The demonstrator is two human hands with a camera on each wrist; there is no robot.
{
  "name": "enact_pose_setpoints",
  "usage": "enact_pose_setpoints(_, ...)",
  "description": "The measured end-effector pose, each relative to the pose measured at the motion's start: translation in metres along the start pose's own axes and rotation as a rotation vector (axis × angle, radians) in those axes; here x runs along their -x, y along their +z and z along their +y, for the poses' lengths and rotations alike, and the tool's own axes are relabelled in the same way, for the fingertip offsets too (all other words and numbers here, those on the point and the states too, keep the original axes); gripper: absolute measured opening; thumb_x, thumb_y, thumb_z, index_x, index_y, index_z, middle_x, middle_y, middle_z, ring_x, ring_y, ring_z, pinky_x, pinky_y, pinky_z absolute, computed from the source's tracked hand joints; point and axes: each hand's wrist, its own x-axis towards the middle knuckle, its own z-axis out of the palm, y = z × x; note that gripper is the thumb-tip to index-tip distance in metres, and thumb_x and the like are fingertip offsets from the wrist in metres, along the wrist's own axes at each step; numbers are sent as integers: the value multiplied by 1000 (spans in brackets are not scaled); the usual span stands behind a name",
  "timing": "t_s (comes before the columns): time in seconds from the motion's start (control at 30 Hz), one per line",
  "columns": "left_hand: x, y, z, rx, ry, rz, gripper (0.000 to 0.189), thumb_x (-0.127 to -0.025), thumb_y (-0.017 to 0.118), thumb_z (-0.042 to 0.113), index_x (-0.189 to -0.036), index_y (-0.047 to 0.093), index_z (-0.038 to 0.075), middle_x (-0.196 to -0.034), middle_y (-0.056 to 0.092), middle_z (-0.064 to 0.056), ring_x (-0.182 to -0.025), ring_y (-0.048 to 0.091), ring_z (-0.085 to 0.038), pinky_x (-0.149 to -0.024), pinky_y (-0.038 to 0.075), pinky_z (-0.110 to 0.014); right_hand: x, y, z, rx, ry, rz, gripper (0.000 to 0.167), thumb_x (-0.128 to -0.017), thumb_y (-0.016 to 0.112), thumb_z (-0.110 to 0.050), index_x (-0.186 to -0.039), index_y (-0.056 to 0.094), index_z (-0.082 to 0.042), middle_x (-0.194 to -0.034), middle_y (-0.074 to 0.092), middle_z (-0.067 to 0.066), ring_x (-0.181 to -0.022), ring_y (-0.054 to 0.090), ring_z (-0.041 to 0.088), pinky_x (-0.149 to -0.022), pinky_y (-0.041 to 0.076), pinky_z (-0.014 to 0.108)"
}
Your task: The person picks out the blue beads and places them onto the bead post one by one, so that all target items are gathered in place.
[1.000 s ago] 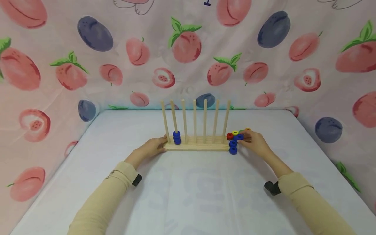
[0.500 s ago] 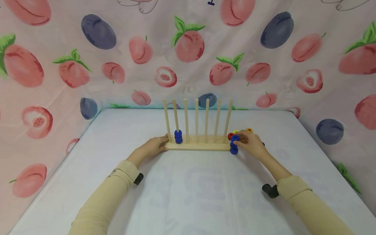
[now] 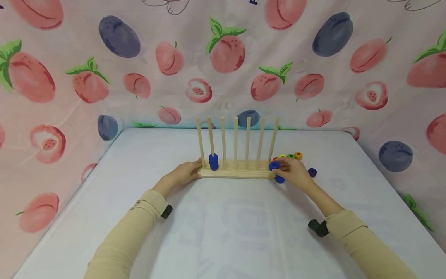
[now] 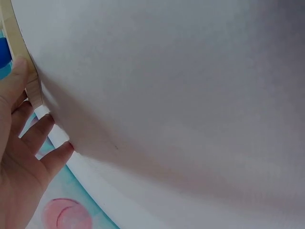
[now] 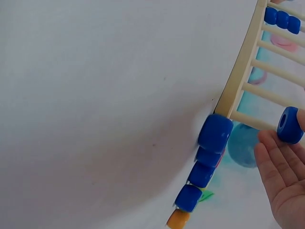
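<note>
A wooden peg rack [image 3: 237, 174] with a row of upright pegs stands on the table. Several blue beads [image 3: 213, 162] are stacked on its second peg from the left. My left hand [image 3: 183, 173] grips the rack's left end, its thumb [image 4: 19, 71] on the front of the base. With thumb and fingers my right hand [image 3: 295, 172] pinches a blue bead [image 3: 274, 166], its hole showing in the right wrist view, beside the rightmost peg. Just below that hand, another blue bead [image 3: 280, 179] lies against the rack's right end.
Behind the right hand lie a green bead [image 3: 290, 156], an orange bead [image 3: 298, 155], and partly hidden red and yellow ones. One dark blue bead [image 3: 312, 172] lies to the right. A fruit-patterned cloth [image 3: 226, 89] hangs behind the white table [image 3: 230, 224].
My right hand has moved left with the pinched blue bead, from the loose beads to the rack's right end. The left hand keeps its grip on the rack. The view has shifted slightly.
</note>
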Motion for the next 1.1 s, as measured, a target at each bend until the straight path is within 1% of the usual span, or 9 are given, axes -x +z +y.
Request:
enact_pose_setpoints(0.27,-1,-2,4,-3,-2,-7,57,-95,57,20,-142,35,-3,-150,31,-19,-132,39,-41,-112,32,-51,-4,6,-6,1,-43,-10,32,-86,67,-8,-111,60,10,-100,67,25,-91,67,36,-77,59,35)
enact_pose_setpoints(0.47,1,-3,3,-14,6,-9,57,-94,57,19,-142,35,-3,-149,33,-19,-133,39,-40,-112,32,-50,-8,11,-17,-7,-74,-11,31,-86,67,-8,-110,61,9,-99,68,24,-90,67,34,-78,58,37)
enact_pose_setpoints(0.53,2,-4,3,-26,21,-6,56,-94,57,18,-142,35,-3,-149,33,-19,-133,39,-40,-112,32,-50,-9,13,-20,-13,-71,-14,30,-86,67,-8,-110,61,9,-99,68,24,-90,67,34,-79,58,38)
enact_pose_setpoints(0.7,4,-5,1,-43,36,-4,55,-94,57,19,-141,38,-2,-149,32,-19,-133,38,-40,-112,32,-50,-15,18,-28,-50,-65,-44,31,-87,67,-10,-111,61,8,-101,68,23,-93,67,34,-82,57,40)
enact_pose_setpoints(0.8,4,-5,0,-41,42,3,54,-94,57,19,-140,39,-3,-150,32,-19,-134,37,-40,-113,31,-50,-18,22,-33,-77,-84,-52,31,-87,67,-8,-111,60,9,-102,68,24,-94,67,35,-83,57,41)
enact_pose_setpoints(1.0,3,-1,-1,-33,31,-2,56,-96,55,21,-142,36,-4,-152,28,-18,-135,35,-39,-113,30,-50,-25,29,-39,-75,-113,-46,30,-86,68,-7,-110,61,9,-101,68,24,-93,67,34,-83,57,40)
enact_pose_setpoints(1.1,3,0,-1,-38,18,-5,56,-96,54,23,-143,35,-2,-153,26,-17,-136,34,-39,-113,30,-50,-28,32,-42,-93,-135,-42,30,-85,68,-6,-110,62,9,-100,68,24,-92,68,34,-81,58,38)
